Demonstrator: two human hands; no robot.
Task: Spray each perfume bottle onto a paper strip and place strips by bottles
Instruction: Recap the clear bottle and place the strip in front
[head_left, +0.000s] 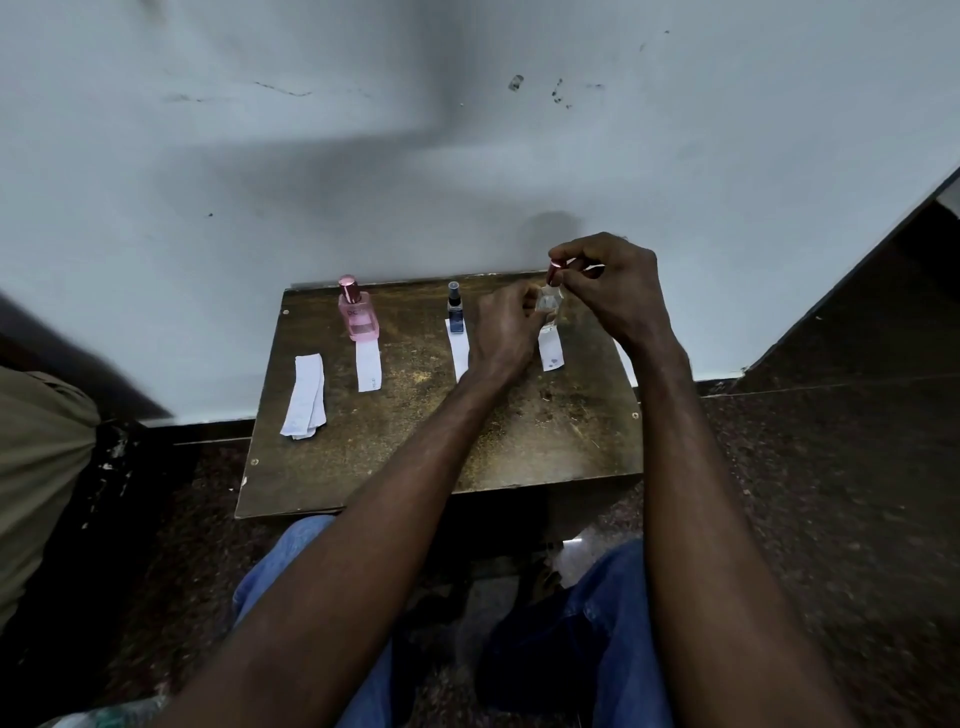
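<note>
A small brown table (415, 447) stands against a pale wall. At its back stand a pink perfume bottle (357, 314) and a small dark blue spray bottle (455, 312), each with a white paper strip in front: one strip (369, 366) by the pink bottle, another (459, 351) by the blue one. My left hand (506, 332) grips a clear glass bottle (549, 306) near the back right. My right hand (613, 286) pinches its reddish cap (555, 273) just above the bottle. A strip with a wet spot (550, 353) lies below that bottle.
A loose pile of spare white strips (305, 397) lies at the table's left side. Another strip (626, 364) shows partly behind my right forearm. A person's khaki-clad leg (36, 467) is at the far left. The floor is dark stone.
</note>
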